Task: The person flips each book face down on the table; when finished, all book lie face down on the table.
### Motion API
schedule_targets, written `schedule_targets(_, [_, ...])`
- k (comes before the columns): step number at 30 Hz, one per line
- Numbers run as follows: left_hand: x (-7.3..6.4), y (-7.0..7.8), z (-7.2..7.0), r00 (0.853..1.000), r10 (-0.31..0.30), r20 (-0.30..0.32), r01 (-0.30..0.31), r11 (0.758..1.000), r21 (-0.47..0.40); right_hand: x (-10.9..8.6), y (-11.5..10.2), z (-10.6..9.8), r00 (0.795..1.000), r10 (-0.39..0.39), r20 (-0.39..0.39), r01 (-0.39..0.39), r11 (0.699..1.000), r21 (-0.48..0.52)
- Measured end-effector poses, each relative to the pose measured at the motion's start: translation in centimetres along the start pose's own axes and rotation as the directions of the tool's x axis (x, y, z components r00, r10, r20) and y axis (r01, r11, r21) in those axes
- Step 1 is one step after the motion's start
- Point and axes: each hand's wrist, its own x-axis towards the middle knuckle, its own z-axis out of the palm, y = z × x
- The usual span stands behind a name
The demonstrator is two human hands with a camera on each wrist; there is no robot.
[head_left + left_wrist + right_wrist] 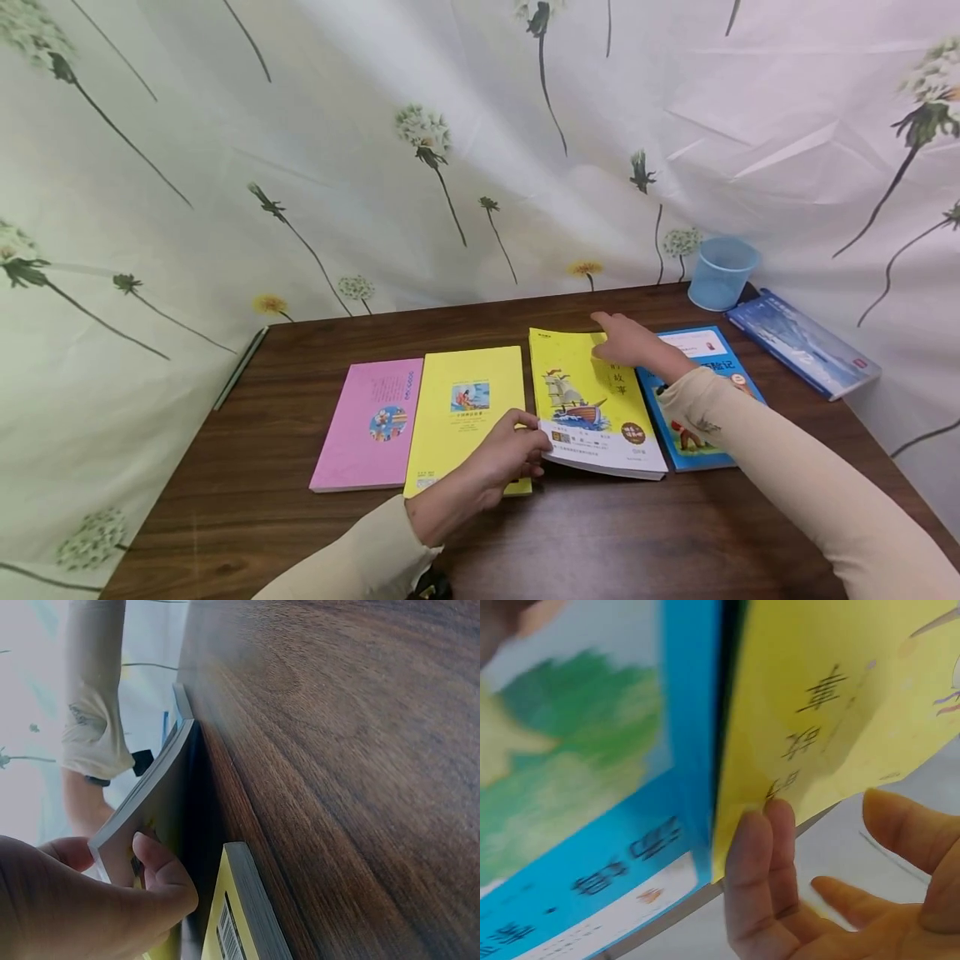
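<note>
In the head view a yellow book with a sailing ship on its cover (577,379) lies right of the middle of the table. My left hand (504,457) pinches its near left corner between thumb and fingers. That side of the book bends up off the wood in the left wrist view. My right hand (637,343) is at the book's far right corner with fingers loosely extended. In the right wrist view its fingertips (780,814) lie at the cover's edge. Close on the right is a blue book (693,458), partly hidden by the right arm.
Left of the ship book lie another yellow book (442,417) and a pink book (352,450). A blue and white book (802,346) and a light blue bin (722,279) stand at the table's far right. A flower-printed cloth (337,150) hangs behind the brown table (225,500).
</note>
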Motion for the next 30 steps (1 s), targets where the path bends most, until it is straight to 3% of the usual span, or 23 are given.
schedule_targets(7, [0.0, -0.2, 0.0, 1.000, 0.012, -0.012, -0.012, 1.000, 0.022, 0.0, -2.9, 0.5, 0.996, -0.086, 0.013, 0.086, 0.996, -0.002])
schedule_targets(17, [-0.1, -0.2, 0.0, 0.999, 0.048, -0.005, -0.048, 0.999, 0.024, 0.1, -8.4, 1.0, 0.995, 0.007, 0.104, -0.006, 1.000, -0.010])
schedule_targets(21, [-0.1, -0.3, 0.1, 0.998, 0.068, 0.002, -0.068, 0.997, 0.022, 0.4, -9.9, 1.5, 0.994, -0.041, 0.100, 0.053, 0.992, -0.119])
schedule_targets(24, [-0.2, -0.2, 0.2, 0.996, 0.084, 0.010, -0.084, 0.996, 0.029, 0.5, -10.8, 1.9, 0.992, -0.072, 0.100, 0.094, 0.968, -0.234])
schedule_targets(30, [-0.4, 0.1, 0.4, 0.993, 0.116, 0.021, -0.117, 0.993, 0.033, 0.4, -11.9, 2.4, 0.994, -0.059, 0.087, 0.087, 0.925, -0.370])
